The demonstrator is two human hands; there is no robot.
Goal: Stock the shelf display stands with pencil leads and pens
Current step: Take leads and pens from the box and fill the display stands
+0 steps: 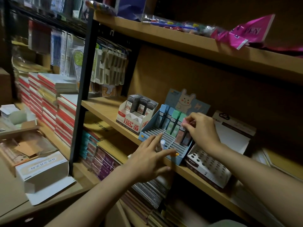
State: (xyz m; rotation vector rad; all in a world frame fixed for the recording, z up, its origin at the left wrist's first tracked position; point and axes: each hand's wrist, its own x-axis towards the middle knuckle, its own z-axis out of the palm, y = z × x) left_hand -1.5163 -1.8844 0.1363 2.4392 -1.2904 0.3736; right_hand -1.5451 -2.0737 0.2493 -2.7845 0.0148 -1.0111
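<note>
Stocking partly done, much left, judging from the shelf (105, 110) as it stands now.

Blue display stand (165, 143), with a rabbit card (185, 100) at its back: only the rear slots filled, with blue, green and pink lead cases (172, 122) standing upright in a row. Many front slots without anything in them. Right hand (202, 128) above the right rear corner of this stand, thumb and fingertips pinching the top of a pink lead case (186, 122), seemingly lowering it into a slot beside the other pink ones; whether already seated, not clear. Left hand (147, 154) at the front edge of the same stand, fingers stretched and spread, resting on or just above the slot ribs, probably to steady the stand. Nothing gripped in it, as far as visible; a small white and orange thing near its fingers, too blurred to name.

White stand (136, 117) on the left, just beside the blue one: grey lead cases (141, 104) in the back part only, front part bare.

White holder with round holes (208, 166) on the right, presumably for pens: no pen visible in any hole, so the pen part seems not yet begun.

Open cardboard boxes (42, 174) on the lower left, contents not readable.
</note>
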